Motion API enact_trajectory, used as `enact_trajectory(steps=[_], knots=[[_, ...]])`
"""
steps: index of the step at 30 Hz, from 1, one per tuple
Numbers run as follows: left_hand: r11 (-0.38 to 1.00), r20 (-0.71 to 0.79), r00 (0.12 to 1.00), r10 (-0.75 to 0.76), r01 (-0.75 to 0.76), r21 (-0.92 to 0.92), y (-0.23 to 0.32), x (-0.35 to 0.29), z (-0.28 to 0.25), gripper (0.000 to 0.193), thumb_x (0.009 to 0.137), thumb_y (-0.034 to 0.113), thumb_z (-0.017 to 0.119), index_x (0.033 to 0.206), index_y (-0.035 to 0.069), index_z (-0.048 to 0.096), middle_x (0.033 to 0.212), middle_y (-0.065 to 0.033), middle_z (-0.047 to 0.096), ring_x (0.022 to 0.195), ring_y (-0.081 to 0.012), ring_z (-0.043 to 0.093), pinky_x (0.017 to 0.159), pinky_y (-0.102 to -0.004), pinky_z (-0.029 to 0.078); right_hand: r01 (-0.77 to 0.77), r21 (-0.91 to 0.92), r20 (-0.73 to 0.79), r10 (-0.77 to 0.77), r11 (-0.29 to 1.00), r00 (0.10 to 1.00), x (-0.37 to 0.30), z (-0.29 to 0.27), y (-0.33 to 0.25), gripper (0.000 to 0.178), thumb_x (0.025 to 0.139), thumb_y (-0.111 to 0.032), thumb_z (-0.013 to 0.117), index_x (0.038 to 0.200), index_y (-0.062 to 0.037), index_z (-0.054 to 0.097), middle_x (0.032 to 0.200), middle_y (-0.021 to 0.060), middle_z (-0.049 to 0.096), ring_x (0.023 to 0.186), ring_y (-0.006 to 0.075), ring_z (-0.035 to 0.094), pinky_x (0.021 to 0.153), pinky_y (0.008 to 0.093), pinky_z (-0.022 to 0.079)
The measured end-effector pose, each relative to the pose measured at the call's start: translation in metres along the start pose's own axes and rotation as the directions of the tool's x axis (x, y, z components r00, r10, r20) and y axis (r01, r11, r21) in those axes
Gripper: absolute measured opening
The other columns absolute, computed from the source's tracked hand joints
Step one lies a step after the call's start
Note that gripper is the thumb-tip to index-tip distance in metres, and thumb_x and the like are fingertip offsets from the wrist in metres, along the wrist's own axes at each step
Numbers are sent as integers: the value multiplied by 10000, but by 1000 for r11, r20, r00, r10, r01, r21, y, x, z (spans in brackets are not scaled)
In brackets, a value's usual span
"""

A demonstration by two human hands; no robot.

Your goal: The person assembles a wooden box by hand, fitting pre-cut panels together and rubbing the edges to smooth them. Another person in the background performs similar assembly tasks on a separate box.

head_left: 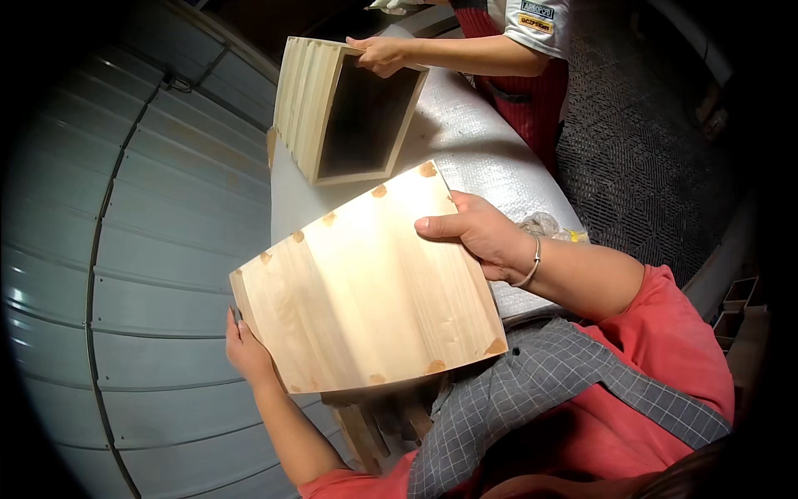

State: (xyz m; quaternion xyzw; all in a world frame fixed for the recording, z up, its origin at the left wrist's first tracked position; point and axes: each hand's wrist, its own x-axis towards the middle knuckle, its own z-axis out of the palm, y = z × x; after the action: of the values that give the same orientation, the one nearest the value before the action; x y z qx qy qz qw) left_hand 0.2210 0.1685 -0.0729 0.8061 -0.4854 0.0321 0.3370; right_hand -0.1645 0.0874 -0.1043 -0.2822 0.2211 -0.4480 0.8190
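A pale wooden board (366,291) is held up tilted in front of me, with round brown patches along its upper and lower edges. My left hand (248,351) grips its left edge, most of the fingers hidden behind it. At the upper right edge, my right hand (492,237) has its thumb flat on the face and its fingers behind. Whether the board is the side of a box cannot be seen from here. Beyond it, a co-worker's hand (384,56) holds the rim of an open wooden box (309,108) with a dark inside.
A table covered in white bubble wrap (507,166) lies under the box. The co-worker in a red apron (532,108) stands at its far right side. Corrugated metal sheeting (183,274) runs along the left. Crumpled clear plastic (544,224) lies by my right wrist.
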Motion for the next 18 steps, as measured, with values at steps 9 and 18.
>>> enact_trajectory(steps=[9, 18], knots=[[981, -363, 932, 17, -86, -174, -44, -55, 20, 420, 1049, 137, 416, 1446, 24, 494, 1396, -159, 567, 1175, -266, 594, 964, -352, 480, 336, -388, 176, -290, 858, 941, -47, 11, 30, 446, 867, -156, 763, 1242, 31, 609, 1114, 57, 682, 1000, 97, 613, 881, 273, 511], [687, -25, 846, -533, 416, -596, -46, -163, 34, 359, 1030, 238, 452, 1214, -29, 606, 938, -19, 555, 760, -126, 482, 706, -285, 429, 135, -780, 204, 45, 612, 978, -82, -113, 128, 333, 866, -90, 740, 1193, -55, 686, 1201, 99, 701, 1128, 194, 646, 956, 324, 511]])
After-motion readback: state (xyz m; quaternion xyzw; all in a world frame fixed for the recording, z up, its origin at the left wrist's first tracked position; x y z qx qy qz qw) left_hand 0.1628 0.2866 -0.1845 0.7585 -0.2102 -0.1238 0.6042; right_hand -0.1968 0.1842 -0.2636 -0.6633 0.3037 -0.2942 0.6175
